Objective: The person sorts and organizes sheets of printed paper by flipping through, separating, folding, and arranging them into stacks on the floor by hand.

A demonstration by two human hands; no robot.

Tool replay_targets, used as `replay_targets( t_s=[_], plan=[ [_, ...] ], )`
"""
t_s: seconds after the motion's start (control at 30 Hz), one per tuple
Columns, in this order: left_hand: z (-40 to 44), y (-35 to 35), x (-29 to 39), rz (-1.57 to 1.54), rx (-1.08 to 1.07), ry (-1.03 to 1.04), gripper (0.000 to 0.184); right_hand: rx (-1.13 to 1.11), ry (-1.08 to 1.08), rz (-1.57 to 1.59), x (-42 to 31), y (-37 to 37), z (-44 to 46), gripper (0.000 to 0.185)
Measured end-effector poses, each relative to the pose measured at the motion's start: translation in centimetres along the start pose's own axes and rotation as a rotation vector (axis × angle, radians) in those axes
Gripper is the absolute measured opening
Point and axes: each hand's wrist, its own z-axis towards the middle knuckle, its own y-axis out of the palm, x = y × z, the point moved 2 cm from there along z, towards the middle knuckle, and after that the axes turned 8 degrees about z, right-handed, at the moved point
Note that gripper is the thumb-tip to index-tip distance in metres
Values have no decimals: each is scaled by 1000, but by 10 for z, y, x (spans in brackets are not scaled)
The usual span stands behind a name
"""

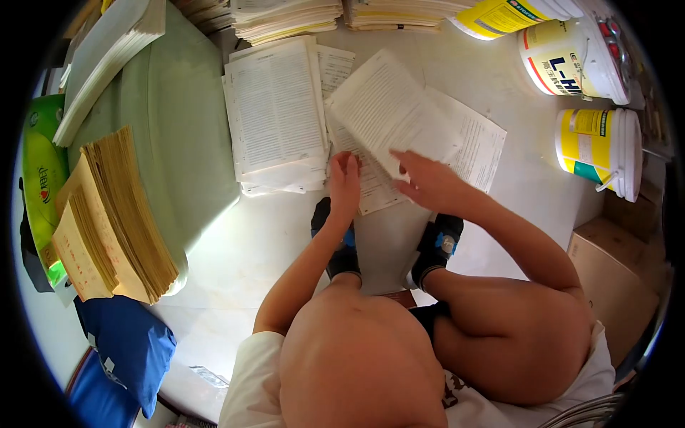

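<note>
A printed sheet of paper (382, 96) lies slanted over other loose sheets on the floor, its right part blurred. My left hand (345, 182) is at the left edge of these papers, thumb and fingers drawn together on a sheet's edge. Over the papers' lower middle is my right hand (430, 182), its index finger stretched out and its thumb apart, holding nothing that shows. More printed pages (474, 139) stick out on the right beneath the slanted sheet. To the left of my hands lies a neat stack of printed paper (275, 107).
Tall paper piles (285, 18) line the back. At right stand a white bucket (571, 60) and a yellow-and-white bucket (596, 150), with a cardboard box (614, 271) nearer. On the left, brown paper bundles (121, 221) sit on a pale green stool (182, 121). A blue bag (132, 349) is below.
</note>
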Motion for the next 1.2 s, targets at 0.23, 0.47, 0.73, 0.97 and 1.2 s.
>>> replay_targets(
  t_s=[0.23, 0.47, 0.73, 0.97, 1.2],
  plan=[
    [9, 11, 7, 28, 49, -69, 27, -128, 136, -99, 58, 12, -2, 41],
    [13, 6, 26, 96, 92, -45, 18, 53, 254, 66, 98, -22, 13, 27],
    [-11, -19, 18, 116, -39, 3, 12, 479, 145, 213, 128, -34, 37, 45],
    [-11, -14, 27, 43, -84, 14, 11, 395, 174, 668, 120, -41, 60, 29],
    [9, -10, 36, 136, -133, -20, 18, 483, 26, 662, 121, -56, 77, 21]
  ],
)
